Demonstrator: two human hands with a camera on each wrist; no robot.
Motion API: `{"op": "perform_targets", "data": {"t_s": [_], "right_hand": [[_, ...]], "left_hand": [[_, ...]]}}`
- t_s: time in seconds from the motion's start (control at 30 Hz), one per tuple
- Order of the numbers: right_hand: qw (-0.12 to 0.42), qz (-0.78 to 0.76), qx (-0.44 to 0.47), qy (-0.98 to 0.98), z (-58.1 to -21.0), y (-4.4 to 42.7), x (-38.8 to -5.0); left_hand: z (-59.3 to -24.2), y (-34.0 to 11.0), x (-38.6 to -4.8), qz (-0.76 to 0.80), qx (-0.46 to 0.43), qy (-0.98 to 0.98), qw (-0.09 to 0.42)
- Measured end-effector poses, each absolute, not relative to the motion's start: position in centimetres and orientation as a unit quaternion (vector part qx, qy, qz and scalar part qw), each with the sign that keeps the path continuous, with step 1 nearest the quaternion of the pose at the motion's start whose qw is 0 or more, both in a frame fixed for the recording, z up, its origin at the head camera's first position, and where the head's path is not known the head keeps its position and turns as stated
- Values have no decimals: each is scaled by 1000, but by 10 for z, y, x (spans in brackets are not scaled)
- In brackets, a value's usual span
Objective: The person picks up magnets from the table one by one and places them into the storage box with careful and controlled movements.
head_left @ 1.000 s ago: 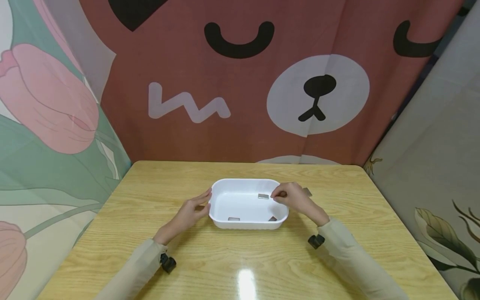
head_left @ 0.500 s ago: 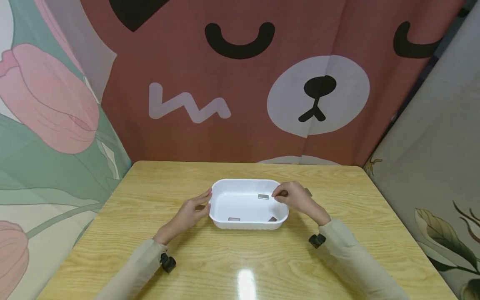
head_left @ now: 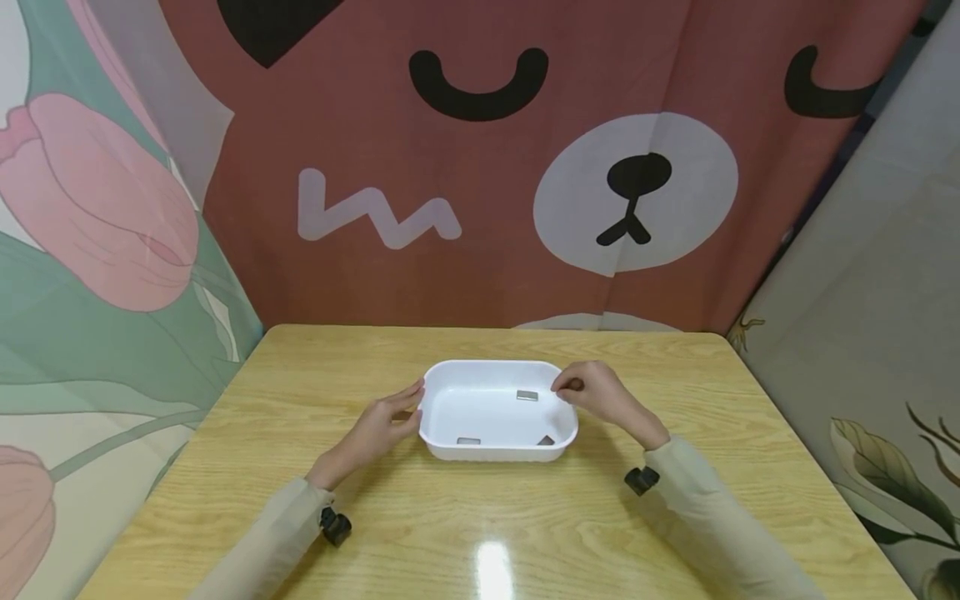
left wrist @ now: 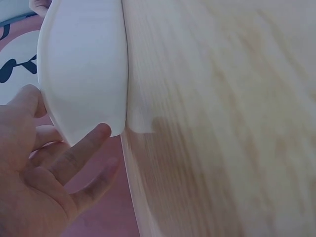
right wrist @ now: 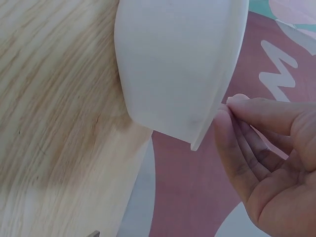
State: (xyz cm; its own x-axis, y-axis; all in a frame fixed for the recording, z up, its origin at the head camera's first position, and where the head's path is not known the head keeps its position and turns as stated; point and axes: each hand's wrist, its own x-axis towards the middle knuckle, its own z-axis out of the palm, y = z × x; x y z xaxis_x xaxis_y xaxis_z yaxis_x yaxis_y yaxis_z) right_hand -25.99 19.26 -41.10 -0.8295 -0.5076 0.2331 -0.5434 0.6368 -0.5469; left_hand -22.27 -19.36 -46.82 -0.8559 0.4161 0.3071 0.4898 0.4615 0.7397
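We see three small pieces inside the white tray (head_left: 495, 454), which sits upright on the wooden counter (head_left: 420, 517): a flat grey piece (head_left: 527, 396) near the far side, a rectangular piece (head_left: 468, 441) at the near left, and a darker piece (head_left: 547, 440) at the near right. We judge the filling to be well along, though not complete: the right wrist view catches the tip of a grey object (right wrist: 94, 234) outside the tray, cut off by the frame edge, so we cannot tell what it is.

Our left hand (head_left: 375, 429) rests extended fingers against the tray's left end. Our right hand (head_left: 603, 393) is at the right rim, fingertips drawn together; we cannot tell whether they pinch anything.

The tray's near wall partly hides the two near pieces, and our right hand covers its far right corner. Black wrist cameras (head_left: 642, 480) sit by our pale sleeves (head_left: 705, 500), and a bear-print curtain (head_left: 375, 275) hangs behind the counter.
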Motion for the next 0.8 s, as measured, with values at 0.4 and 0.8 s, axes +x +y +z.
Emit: {"op": "perform_targets", "data": {"t_s": [0.4,0.8], "right_hand": [[36,312,280,-907,-405,204,-262],[56,303,278,-910,-401,222,-270]], "left_hand": [[-466,-193,-222,-434,-277,-856,56],[-467,-193,-223,-439,-278,-853,58]]}}
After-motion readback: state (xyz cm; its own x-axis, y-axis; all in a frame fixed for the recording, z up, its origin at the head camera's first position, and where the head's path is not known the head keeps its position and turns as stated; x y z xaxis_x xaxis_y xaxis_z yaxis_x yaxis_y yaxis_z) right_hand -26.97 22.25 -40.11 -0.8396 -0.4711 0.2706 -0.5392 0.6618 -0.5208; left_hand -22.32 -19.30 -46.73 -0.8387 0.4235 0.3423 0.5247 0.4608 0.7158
